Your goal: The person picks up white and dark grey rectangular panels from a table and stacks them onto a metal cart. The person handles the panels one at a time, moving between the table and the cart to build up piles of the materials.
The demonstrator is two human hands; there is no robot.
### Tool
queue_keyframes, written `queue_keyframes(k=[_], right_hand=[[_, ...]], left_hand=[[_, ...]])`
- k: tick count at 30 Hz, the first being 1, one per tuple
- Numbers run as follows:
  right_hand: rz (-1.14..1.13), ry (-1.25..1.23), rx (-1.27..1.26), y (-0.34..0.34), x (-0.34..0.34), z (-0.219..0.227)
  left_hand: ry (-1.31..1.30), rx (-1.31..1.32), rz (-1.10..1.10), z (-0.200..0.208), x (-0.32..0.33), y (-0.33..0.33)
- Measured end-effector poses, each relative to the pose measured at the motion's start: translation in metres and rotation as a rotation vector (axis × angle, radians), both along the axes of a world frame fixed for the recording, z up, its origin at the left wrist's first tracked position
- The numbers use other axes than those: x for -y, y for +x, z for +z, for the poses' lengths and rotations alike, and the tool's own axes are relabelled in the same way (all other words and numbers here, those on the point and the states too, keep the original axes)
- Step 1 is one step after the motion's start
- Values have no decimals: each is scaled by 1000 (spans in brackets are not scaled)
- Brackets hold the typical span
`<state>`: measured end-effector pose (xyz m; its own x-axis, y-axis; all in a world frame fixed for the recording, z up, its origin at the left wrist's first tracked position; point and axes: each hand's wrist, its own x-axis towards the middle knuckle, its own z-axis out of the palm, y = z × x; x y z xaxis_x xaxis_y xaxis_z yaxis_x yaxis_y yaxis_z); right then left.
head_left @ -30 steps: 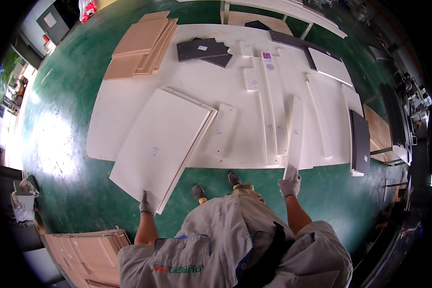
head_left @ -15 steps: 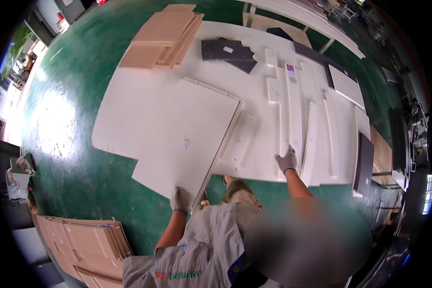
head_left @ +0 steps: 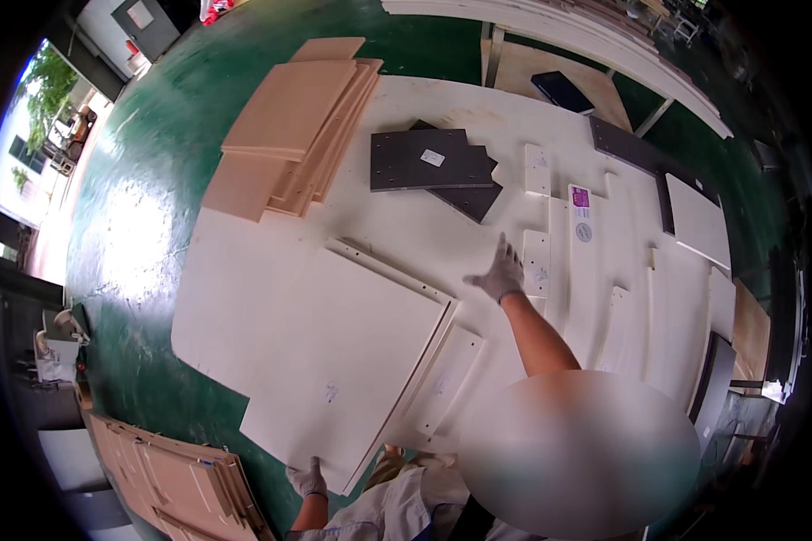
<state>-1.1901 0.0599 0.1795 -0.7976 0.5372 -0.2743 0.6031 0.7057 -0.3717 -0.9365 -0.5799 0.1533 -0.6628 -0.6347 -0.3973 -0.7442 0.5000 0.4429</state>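
A large white panel (head_left: 334, 352) lies slantwise, its near corner jutting past the white worktable's front edge. My left hand (head_left: 309, 478), in a grey glove, grips that near edge, thumb on top; its other fingers are partly hidden. My gloved right hand (head_left: 501, 275) reaches over the table with fingers spread and nothing in it. It is nearest to a short white board (head_left: 536, 257), right of the panel's far corner. Beyond it lie overlapping dark grey boards (head_left: 419, 160). A narrow white board with holes (head_left: 451, 379) rests along the panel's right side.
Brown cardboard sheets (head_left: 289, 108) are stacked at the far left of the worktable (head_left: 244, 252). Long white strips (head_left: 582, 279) and dark-edged boards (head_left: 695, 216) cover its right side. More flattened cardboard (head_left: 171, 478) stands on the green floor at lower left. A rack (head_left: 550, 68) stands behind.
My right hand has moved forward and left, from the near end of the long white strips toward the dark boards, fingers spread. My left hand stays on the panel's near edge. The view has shifted.
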Motion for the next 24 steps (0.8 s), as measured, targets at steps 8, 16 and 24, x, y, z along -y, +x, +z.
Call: queue_keyframes(k=[8, 16, 24], right_hand=[[95, 257, 149, -160, -94, -18], [52, 211, 187, -135, -73, -45], [-148, 197, 51, 21, 0, 39]], left_hand=[[-413, 100, -218, 23, -47, -53], [39, -485, -744, 23, -243, -206], [1447, 213, -338, -3, -501, -295]])
